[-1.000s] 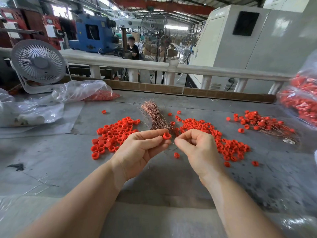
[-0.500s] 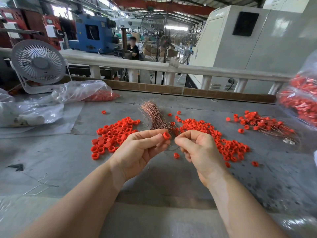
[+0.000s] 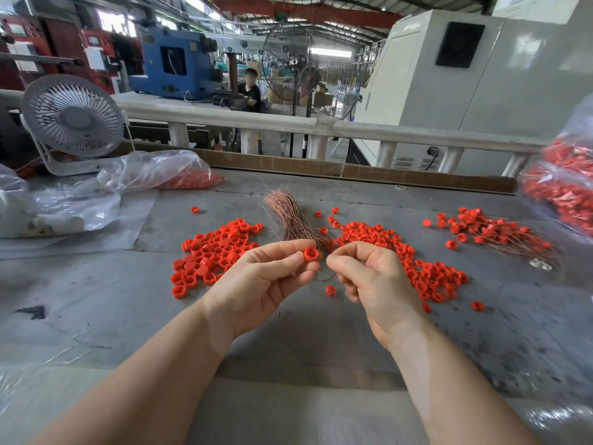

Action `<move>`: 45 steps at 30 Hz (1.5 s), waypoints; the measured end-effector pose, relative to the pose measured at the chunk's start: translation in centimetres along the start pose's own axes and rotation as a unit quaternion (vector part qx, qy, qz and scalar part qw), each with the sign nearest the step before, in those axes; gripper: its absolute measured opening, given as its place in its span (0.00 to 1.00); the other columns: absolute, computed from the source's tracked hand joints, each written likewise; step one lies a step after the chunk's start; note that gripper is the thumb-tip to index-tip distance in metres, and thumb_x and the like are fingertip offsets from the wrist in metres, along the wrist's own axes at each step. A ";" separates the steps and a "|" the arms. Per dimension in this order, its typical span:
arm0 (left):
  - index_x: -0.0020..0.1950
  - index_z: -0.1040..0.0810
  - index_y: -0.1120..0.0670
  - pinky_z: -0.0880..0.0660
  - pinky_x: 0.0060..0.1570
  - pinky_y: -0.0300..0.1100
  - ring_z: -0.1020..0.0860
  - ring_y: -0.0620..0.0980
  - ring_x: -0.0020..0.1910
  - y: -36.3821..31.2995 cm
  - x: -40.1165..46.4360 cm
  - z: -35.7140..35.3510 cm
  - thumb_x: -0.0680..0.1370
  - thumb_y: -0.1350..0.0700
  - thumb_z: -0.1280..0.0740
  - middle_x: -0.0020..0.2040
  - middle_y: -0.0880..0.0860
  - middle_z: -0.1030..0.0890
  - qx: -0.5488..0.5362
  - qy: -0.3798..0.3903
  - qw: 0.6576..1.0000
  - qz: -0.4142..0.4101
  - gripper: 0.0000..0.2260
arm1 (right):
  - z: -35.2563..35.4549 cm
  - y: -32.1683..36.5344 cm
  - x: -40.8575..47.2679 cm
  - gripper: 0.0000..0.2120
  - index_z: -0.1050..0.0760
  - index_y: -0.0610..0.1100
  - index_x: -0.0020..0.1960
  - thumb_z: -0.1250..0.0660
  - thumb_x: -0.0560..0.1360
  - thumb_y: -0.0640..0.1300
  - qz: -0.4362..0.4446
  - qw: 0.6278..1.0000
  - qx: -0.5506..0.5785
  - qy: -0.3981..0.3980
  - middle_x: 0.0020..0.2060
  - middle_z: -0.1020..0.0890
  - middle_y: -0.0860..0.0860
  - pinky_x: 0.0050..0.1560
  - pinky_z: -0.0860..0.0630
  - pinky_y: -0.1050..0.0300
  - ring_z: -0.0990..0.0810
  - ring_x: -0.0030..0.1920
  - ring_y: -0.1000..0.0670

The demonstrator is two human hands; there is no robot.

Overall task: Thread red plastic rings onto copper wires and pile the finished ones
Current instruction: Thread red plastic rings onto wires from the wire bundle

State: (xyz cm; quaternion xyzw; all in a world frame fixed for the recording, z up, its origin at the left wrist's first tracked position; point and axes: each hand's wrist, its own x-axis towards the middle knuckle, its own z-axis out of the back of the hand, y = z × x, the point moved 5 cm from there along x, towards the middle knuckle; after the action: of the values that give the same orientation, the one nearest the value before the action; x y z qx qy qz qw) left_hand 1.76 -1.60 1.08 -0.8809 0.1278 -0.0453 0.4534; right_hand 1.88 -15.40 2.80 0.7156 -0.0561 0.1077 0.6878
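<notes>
My left hand (image 3: 263,281) pinches a red plastic ring (image 3: 310,254) between thumb and fingertips, its opening turned toward my right hand (image 3: 369,277). My right hand's thumb and forefinger pinch a thin copper wire (image 3: 324,277) whose loop hangs below the two hands. A bundle of copper wires (image 3: 287,216) lies on the grey table behind the hands. Loose red rings lie in a left heap (image 3: 215,252) and a right heap (image 3: 417,268). Finished rings on wires are piled at the far right (image 3: 491,229).
A white desk fan (image 3: 72,118) and clear plastic bags (image 3: 96,194) occupy the table's left rear. A bag of red parts (image 3: 564,187) hangs at the right edge. A white railing (image 3: 321,126) runs behind the table. One loose ring (image 3: 330,290) lies under my hands.
The hands have stayed almost in place. My right hand's fingertips have shifted slightly, close beside the ring held by my left hand.
</notes>
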 end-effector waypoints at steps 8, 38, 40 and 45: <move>0.39 0.15 0.58 0.21 0.36 0.35 0.17 0.47 0.35 0.1 -0.1 -0.1 0.67 0.66 0.35 0.37 0.56 0.16 0.006 0.002 1.000 0.004 0.09 | -0.1 -0.1 0.0 0.13 0.24 0.46 0.30 0.33 0.71 0.34 0.005 1.000 -0.020 0.006 0.20 0.28 0.55 0.23 0.37 0.71 0.33 0.22 0.60; 0.40 0.15 0.60 0.21 0.36 0.35 0.16 0.50 0.39 0.2 -0.1 0.0 0.65 0.67 0.34 0.40 0.59 0.16 -0.003 -0.014 1.000 0.011 0.10 | 0.1 -0.4 0.1 0.10 0.24 0.46 0.31 0.31 0.70 0.37 0.029 0.995 -0.098 -0.017 0.19 0.28 0.57 0.26 0.33 0.66 0.33 0.20 0.60; 0.40 0.15 0.60 0.21 0.36 0.34 0.16 0.50 0.38 0.1 -0.1 0.0 0.65 0.67 0.35 0.40 0.59 0.16 -0.005 -0.015 1.000 0.010 0.10 | 0.1 -0.4 0.0 0.09 0.24 0.45 0.32 0.31 0.70 0.37 0.024 0.996 -0.087 -0.012 0.19 0.28 0.56 0.25 0.35 0.68 0.33 0.20 0.60; 0.39 0.15 0.60 0.21 0.36 0.34 0.17 0.48 0.37 0.1 -0.1 -0.1 0.65 0.66 0.35 0.39 0.58 0.16 -0.006 -0.012 1.000 0.004 0.09 | 0.0 -0.8 0.0 0.09 0.23 0.45 0.33 0.31 0.71 0.37 -0.019 0.998 -0.053 0.009 0.23 0.24 0.53 0.24 0.36 0.70 0.29 0.26 0.55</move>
State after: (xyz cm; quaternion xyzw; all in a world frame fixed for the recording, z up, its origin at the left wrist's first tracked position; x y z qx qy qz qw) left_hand 1.63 -1.69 1.03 -0.8835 0.1257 -0.0320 0.4500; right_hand 2.07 -15.40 2.05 0.6783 -0.0416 0.0982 0.7270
